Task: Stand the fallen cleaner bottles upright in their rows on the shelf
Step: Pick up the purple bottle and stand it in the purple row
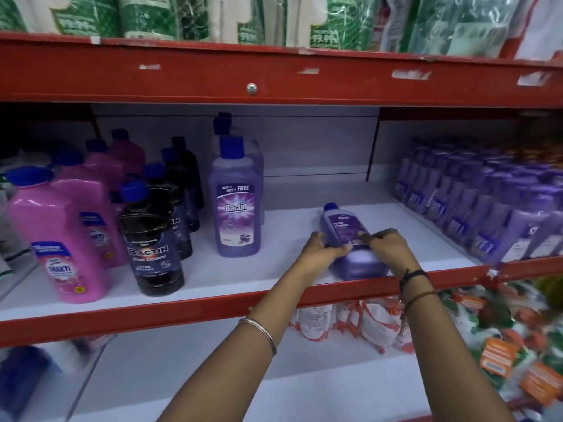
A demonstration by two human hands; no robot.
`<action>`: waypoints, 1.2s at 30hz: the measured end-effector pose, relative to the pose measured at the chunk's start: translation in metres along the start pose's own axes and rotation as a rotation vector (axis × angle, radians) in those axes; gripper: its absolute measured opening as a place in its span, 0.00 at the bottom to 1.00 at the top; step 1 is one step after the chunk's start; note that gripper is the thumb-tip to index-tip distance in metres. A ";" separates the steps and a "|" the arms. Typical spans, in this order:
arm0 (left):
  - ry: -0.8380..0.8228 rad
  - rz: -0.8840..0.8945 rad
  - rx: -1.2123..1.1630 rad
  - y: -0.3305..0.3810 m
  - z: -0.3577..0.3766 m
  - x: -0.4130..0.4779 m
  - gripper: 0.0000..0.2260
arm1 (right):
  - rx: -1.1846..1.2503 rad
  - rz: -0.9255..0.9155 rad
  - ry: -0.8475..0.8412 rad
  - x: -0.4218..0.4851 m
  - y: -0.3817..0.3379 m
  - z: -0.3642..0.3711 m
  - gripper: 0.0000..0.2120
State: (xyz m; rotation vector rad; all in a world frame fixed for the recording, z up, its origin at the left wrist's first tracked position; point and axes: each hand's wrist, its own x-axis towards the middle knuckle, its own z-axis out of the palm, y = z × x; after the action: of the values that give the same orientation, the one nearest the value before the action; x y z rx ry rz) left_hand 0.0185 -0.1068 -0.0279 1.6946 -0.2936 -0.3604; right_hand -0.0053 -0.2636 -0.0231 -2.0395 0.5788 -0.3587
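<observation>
A purple floor cleaner bottle (342, 225) lies on its back on the white shelf (274, 239), cap pointing to the rear. My left hand (321, 249) grips its left side and my right hand (387, 246) grips its right side, both near the bottle's lower half. A second purple bottle (358, 263) seems to lie just below it at the shelf's front edge, partly hidden by my hands. To the left a tall purple Bactin bottle (236, 205) stands upright with more of its row behind it.
Black Bactin bottles (152, 248) and pink bottles (61, 236) stand in rows at the left. Several small purple bottles (475, 202) fill the right end. The red shelf lip (182, 306) runs along the front. Packaged goods fill the shelves above and below.
</observation>
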 end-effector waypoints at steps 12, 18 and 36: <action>0.022 0.187 -0.260 0.003 -0.010 -0.006 0.31 | 0.784 -0.154 -0.098 -0.025 -0.002 -0.006 0.21; 0.129 0.356 -0.301 0.009 -0.026 -0.028 0.23 | 0.697 -0.370 -0.088 -0.055 -0.022 0.003 0.26; 0.426 0.479 -0.225 -0.028 -0.140 -0.111 0.25 | 0.722 -0.511 -0.202 -0.138 -0.069 0.125 0.24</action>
State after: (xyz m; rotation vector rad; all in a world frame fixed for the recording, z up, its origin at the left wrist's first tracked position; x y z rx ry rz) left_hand -0.0278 0.0678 -0.0291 1.3837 -0.3166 0.3107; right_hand -0.0457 -0.0689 -0.0294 -1.4602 -0.2017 -0.5567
